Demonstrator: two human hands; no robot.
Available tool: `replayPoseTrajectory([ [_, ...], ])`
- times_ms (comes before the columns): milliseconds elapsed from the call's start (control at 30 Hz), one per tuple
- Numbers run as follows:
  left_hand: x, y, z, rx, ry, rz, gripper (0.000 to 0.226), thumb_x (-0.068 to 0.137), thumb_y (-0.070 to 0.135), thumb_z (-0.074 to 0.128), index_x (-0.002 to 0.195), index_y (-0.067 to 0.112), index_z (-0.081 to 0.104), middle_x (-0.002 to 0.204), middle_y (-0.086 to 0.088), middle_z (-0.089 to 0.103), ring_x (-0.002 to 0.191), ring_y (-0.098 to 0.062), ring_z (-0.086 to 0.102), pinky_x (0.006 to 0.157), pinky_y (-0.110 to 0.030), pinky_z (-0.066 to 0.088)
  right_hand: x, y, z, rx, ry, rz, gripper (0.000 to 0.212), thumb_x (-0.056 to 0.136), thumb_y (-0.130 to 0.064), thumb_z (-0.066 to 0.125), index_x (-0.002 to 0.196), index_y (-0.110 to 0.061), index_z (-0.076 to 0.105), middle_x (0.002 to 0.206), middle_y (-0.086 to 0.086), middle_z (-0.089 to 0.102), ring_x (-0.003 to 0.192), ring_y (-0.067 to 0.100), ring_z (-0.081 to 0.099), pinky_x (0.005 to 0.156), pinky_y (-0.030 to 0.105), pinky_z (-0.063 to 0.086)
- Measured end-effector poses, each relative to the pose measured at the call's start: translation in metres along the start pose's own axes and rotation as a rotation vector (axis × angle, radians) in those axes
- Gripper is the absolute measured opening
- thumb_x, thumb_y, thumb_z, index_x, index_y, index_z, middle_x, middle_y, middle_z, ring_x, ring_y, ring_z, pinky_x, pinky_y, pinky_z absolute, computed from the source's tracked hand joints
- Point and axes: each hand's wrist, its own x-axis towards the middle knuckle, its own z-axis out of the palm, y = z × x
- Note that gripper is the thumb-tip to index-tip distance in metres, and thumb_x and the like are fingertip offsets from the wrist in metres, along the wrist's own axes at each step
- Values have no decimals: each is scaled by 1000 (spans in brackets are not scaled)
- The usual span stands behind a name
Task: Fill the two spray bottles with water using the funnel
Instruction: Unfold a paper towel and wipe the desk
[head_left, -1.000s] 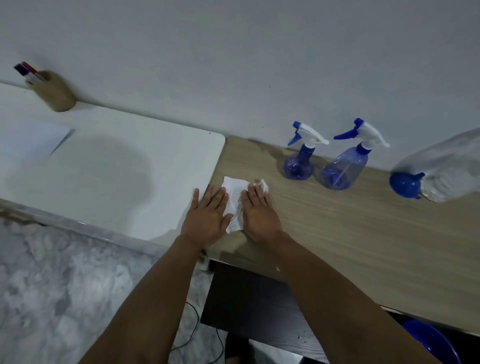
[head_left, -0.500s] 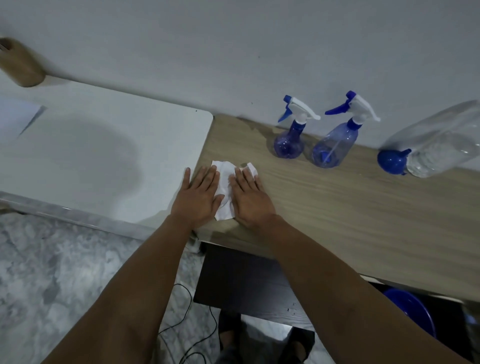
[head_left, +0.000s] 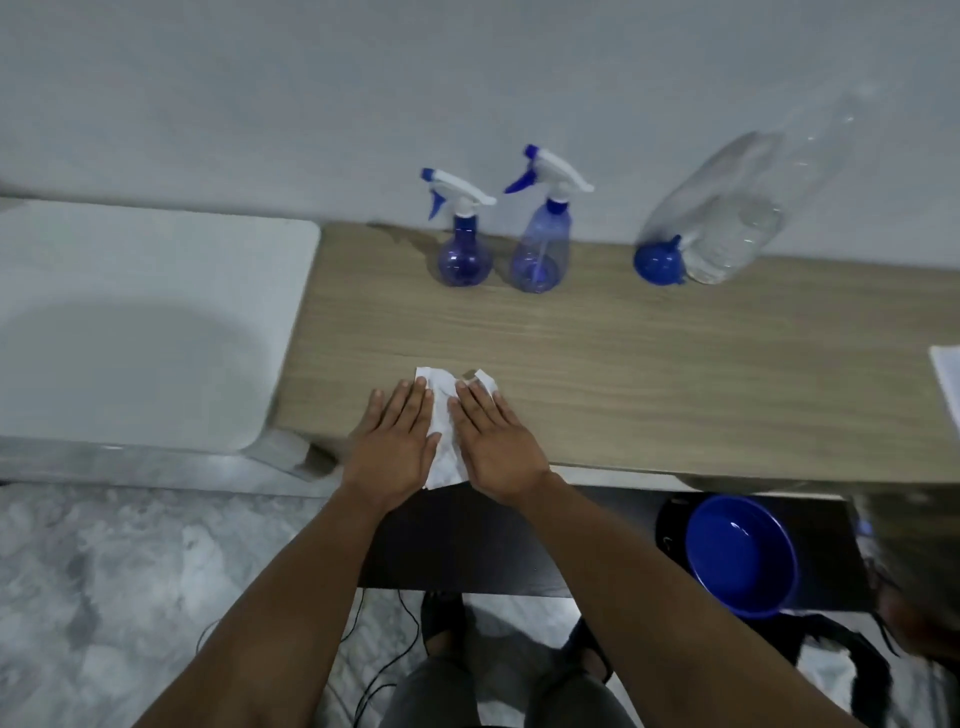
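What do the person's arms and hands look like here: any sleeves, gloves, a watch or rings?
Both forearms are bare right up to the picture's lower edge, so no sleeve shows. The left hand and right hand wear no gloves, and no watch, bracelet or ring is visible on the wrists or fingers. The fingernails look short and unpainted.

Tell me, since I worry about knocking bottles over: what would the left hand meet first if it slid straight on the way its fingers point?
Probably the round blue spray bottle. The left hand, flat on the white paper tissue, points across bare wooden tabletop roughly toward it, though depth is unclear.
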Motion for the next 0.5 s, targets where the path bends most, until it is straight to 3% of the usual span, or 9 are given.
replayPoseTrajectory([
  [300,62,198,-18,-27,-50,158,66,103,44,13,156,7,23,164,-9,24,154,-23,16,123,-50,13,-136,143,-14,-1,21,245,68,98,-35,34,155,-1,47,163,21,40,155,35,35,125,54,27],
  [500,123,326,-29,0,-71,207,65,104,46,10,158,9,13,167,-8,11,155,-22,6,124,-49,8,-215,266,-29,29,-1,328,70,98,-32,26,161,-3,35,169,19,29,159,36,24,128,56,20],
])
